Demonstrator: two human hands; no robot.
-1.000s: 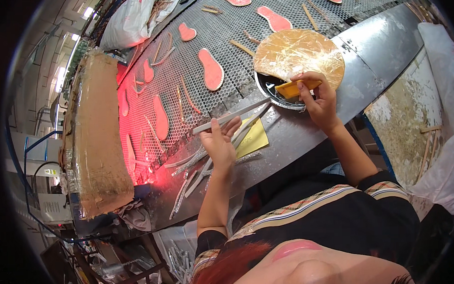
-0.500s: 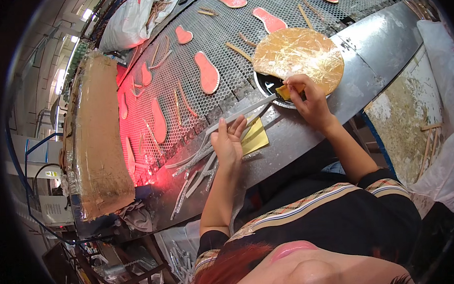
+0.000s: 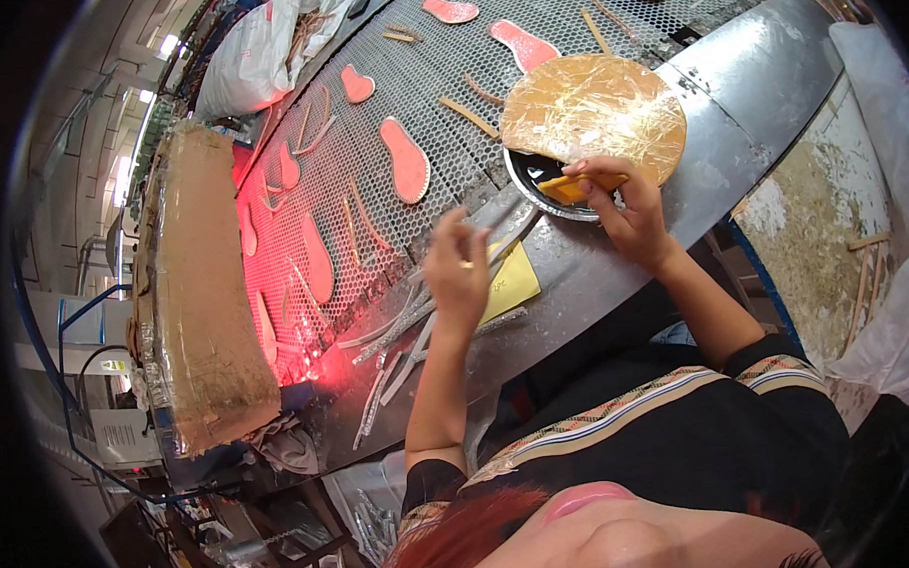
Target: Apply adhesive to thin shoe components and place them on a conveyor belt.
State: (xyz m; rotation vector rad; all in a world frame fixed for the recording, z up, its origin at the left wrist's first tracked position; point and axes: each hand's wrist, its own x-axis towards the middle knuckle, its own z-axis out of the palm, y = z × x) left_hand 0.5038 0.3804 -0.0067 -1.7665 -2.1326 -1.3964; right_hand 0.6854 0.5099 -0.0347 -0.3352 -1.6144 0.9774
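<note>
My right hand (image 3: pixel 627 213) pinches a flat yellow piece, perhaps a scraper (image 3: pixel 576 187), at the open side of a metal bowl (image 3: pixel 519 182) with dark contents. A round tan lid wrapped in clear film (image 3: pixel 599 114) covers most of the bowl. My left hand (image 3: pixel 456 269), somewhat blurred, hovers left of the bowl, fingers bent and apart, with nothing visible in them. Below it lie several pale grey strips (image 3: pixel 407 361) on the metal ledge. Beside it, a yellow paper (image 3: pixel 515 285) lies partly under a strip.
Beyond the metal ledge (image 3: pixel 743 89) runs a mesh surface (image 3: pixel 447 74) with several pink shoe insoles (image 3: pixel 407 160) and thin offcuts, lit red at the left. A film-wrapped cardboard panel (image 3: pixel 210 293) stands at the left. A white sack (image 3: pixel 252 66) lies at the far left.
My left hand has let go of the grey strip and drawn slightly back, its fingers more bent. The yellow piece has turned flatter over the bowl. The insoles have shifted slightly left in view.
</note>
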